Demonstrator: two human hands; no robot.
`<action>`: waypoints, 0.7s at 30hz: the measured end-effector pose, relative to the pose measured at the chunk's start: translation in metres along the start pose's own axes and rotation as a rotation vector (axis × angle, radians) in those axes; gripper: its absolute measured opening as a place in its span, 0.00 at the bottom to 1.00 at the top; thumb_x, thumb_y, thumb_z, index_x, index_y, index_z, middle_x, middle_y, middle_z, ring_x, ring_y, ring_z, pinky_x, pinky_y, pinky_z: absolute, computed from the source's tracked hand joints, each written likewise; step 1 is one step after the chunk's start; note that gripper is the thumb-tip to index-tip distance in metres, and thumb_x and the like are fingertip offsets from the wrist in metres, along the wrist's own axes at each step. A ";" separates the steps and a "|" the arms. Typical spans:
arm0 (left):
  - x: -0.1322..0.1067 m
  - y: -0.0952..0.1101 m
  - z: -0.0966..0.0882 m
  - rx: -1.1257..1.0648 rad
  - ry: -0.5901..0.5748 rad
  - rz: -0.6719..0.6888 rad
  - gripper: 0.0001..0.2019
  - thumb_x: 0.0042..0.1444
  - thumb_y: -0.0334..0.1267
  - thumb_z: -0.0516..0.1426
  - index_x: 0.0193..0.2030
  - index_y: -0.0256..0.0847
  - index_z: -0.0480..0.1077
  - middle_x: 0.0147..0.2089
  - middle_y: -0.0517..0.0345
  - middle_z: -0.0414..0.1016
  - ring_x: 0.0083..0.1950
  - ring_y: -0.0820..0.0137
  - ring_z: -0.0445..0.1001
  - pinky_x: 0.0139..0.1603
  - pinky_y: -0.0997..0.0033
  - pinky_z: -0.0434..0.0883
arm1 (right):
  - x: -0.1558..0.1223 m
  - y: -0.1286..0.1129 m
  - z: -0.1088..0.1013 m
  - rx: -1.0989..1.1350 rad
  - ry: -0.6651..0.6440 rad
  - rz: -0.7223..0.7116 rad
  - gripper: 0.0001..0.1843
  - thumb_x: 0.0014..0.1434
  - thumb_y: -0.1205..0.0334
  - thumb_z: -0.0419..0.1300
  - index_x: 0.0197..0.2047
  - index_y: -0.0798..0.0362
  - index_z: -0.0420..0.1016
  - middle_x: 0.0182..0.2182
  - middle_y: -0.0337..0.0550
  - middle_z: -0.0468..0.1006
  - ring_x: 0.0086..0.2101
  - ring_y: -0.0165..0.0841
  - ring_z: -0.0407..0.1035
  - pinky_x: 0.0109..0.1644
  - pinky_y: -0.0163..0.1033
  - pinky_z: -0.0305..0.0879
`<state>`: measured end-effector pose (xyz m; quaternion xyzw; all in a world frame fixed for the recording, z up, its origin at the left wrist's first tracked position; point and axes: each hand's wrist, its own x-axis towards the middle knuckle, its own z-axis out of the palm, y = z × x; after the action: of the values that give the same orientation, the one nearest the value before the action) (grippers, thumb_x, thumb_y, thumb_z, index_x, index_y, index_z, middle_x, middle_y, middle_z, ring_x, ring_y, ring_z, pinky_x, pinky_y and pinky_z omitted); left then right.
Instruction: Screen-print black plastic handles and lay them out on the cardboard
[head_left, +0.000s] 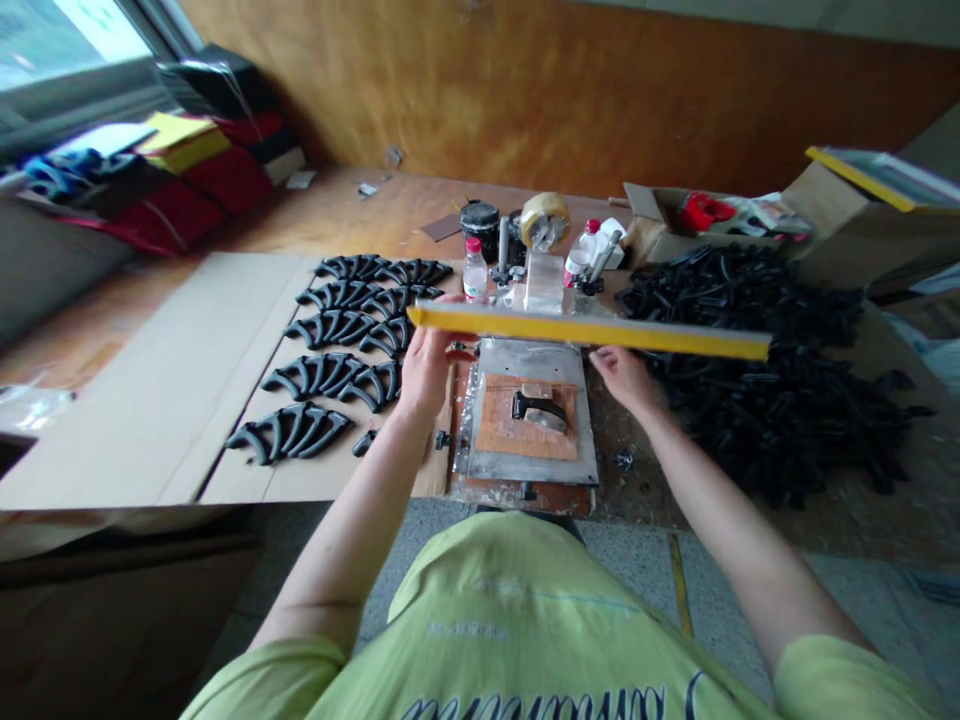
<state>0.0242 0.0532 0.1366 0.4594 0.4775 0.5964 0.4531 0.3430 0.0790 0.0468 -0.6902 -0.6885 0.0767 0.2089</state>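
A screen-printing frame with yellow tape along its edge is tilted up, seen nearly edge-on, across the work spot. My left hand is closed on its left end. Just below the frame, beside the upper right corner of a metal base plate, my right hand has its fingers pinched together; what they hold, if anything, is hidden. On the plate lies an orange-brown pad, and a black curved handle sits on a small block at its middle.
Rows of black curved handles lie on cardboard to the left. A heap of black handles covers the right side. Behind stand a red-capped bottle, a black tub, a tape roll and an open carton.
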 end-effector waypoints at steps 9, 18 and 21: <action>-0.030 -0.024 0.021 -0.095 -0.031 -0.238 0.26 0.58 0.61 0.55 0.52 0.42 0.69 0.46 0.49 0.79 0.46 0.64 0.78 0.35 0.72 0.74 | -0.058 -0.066 0.046 -0.215 -0.347 -0.125 0.12 0.68 0.55 0.55 0.44 0.55 0.72 0.42 0.54 0.78 0.46 0.40 0.70 0.48 0.41 0.64; -0.117 -0.098 -0.003 -0.275 -0.045 -0.811 0.16 0.60 0.49 0.57 0.45 0.38 0.71 0.46 0.48 0.79 0.42 0.66 0.79 0.39 0.68 0.77 | -0.102 -0.114 0.045 0.051 -0.235 -0.500 0.09 0.68 0.55 0.55 0.42 0.50 0.72 0.41 0.46 0.76 0.47 0.38 0.68 0.53 0.41 0.63; -0.109 -0.106 -0.058 -0.077 0.139 -0.695 0.14 0.59 0.47 0.58 0.44 0.39 0.70 0.43 0.52 0.80 0.38 0.67 0.80 0.34 0.70 0.76 | -0.080 -0.056 0.016 -0.066 -0.122 -0.245 0.10 0.67 0.55 0.55 0.46 0.50 0.72 0.44 0.48 0.76 0.46 0.38 0.70 0.52 0.41 0.65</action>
<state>-0.0032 -0.0485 0.0121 0.2102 0.6122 0.4541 0.6122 0.2822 0.0008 0.0399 -0.6016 -0.7811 0.0700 0.1516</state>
